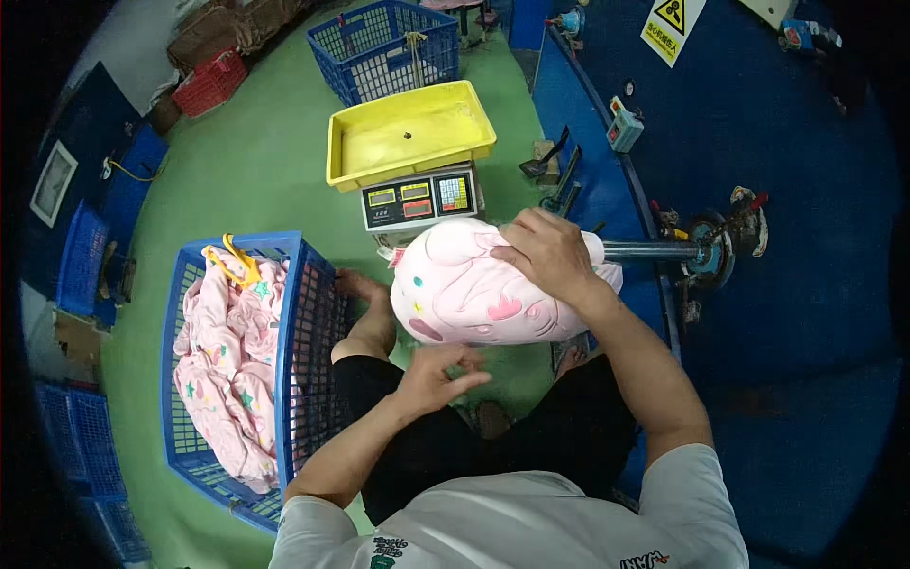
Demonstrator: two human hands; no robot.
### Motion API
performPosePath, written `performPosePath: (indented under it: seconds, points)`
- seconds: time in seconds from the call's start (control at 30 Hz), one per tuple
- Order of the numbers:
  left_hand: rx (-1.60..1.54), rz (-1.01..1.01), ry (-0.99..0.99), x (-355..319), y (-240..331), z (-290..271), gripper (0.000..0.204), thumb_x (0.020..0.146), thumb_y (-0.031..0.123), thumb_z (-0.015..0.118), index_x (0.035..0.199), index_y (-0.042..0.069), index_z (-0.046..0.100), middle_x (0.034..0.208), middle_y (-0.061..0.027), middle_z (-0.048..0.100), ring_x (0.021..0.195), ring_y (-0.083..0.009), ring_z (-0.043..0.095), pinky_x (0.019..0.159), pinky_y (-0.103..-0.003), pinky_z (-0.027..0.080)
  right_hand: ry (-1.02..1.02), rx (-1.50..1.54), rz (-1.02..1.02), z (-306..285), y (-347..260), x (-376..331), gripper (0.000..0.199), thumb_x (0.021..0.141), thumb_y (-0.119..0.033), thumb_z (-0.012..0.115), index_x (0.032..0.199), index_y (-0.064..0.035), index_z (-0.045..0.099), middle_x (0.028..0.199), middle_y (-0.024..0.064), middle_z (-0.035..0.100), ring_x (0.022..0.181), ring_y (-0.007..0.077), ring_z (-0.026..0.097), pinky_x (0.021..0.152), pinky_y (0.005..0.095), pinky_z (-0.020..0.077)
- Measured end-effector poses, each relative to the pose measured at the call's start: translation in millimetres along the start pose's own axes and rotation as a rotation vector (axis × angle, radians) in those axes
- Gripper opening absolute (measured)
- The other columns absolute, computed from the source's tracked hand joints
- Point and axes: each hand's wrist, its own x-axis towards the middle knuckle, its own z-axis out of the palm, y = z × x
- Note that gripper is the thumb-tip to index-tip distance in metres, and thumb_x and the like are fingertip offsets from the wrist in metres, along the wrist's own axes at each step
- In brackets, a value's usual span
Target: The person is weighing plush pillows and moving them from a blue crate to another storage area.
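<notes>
A plump pink plush toy (455, 299), with embroidered pink, teal and yellow shapes, is in front of me above my knees. Its right end fits around a metal pipe (649, 250) that sticks out from the blue machine (777, 332). My right hand (550, 251) grips the top of the plush close to the pipe, fingers curled into the fabric. Just below the toy's lower left side is my left hand (439, 379), thumb and fingers apart, holding nothing. A small red and white tag (393, 256) shows at the toy's left end.
Left of my leg stands a blue basket (289, 379) of limp pink plush skins (227, 370). Beyond the toy, a yellow tray (408, 142) rests on a digital scale (417, 197). Farther off are another blue basket (332, 62), a red crate (210, 83) and a switch box (624, 130).
</notes>
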Motion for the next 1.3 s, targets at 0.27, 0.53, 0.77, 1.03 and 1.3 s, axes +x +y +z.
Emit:
performPosePath:
  seconds: [0.27,0.53,0.77,1.03,1.3]
  points:
    - [0.157,-0.003,0.187,104,-29,-74,0.106,0.057,0.03,0.096,0.146,0.003,0.045,0.137,-0.0199,0.057,0.124,-0.0352,0.055,0.109,-0.045,0.042,0.047,-0.086,-0.187,-15,-11,14,0.049,0.08,-0.044,0.077,0.113,-0.0095,0.064,0.093,0.0053,0.064,0.08,0.026,0.062,0.076,0.0346,0.0488]
    - [-0.298,-0.089,0.213,70,-75,17,0.094,0.068,0.019,0.088,0.148,0.001,0.042,0.141,-0.0197,0.054,0.124,-0.0315,0.055,0.108,-0.04,0.042,-0.359,-0.131,0.249,-32,-3,-4,0.064,0.076,-0.055,0.077,0.119,-0.0095,0.063,0.105,0.0104,0.071,0.091,0.0315,0.068,0.082,0.04,0.0506]
    - [-0.422,-0.239,0.228,26,-142,-2,0.081,0.081,0.021,0.079,0.149,0.001,0.04,0.137,-0.0183,0.055,0.119,-0.0282,0.056,0.101,-0.038,0.045,-0.46,-0.096,0.33,-29,-11,16,0.065,0.082,-0.062,0.069,0.118,-0.0078,0.064,0.098,0.0152,0.073,0.084,0.0339,0.07,0.075,0.0439,0.0517]
    - [-0.912,-0.664,-0.373,-45,-121,137,0.076,0.097,0.038,0.064,0.157,0.01,0.028,0.155,-0.018,0.038,0.107,-0.0264,0.058,0.093,-0.04,0.048,-0.392,-0.159,0.495,-13,-11,22,0.069,0.094,-0.067,0.05,0.108,-0.0015,0.064,0.084,0.0189,0.072,0.073,0.0372,0.07,0.069,0.0489,0.0526]
    - [-1.58,-0.446,0.207,35,-78,143,0.057,0.096,0.017,0.06,0.144,-0.006,0.04,0.135,-0.0165,0.058,0.115,-0.0224,0.061,0.101,-0.032,0.051,-0.334,-0.117,0.588,-12,-7,26,0.067,0.101,-0.061,0.039,0.104,0.0022,0.062,0.081,0.0241,0.071,0.07,0.0439,0.068,0.069,0.0531,0.0523]
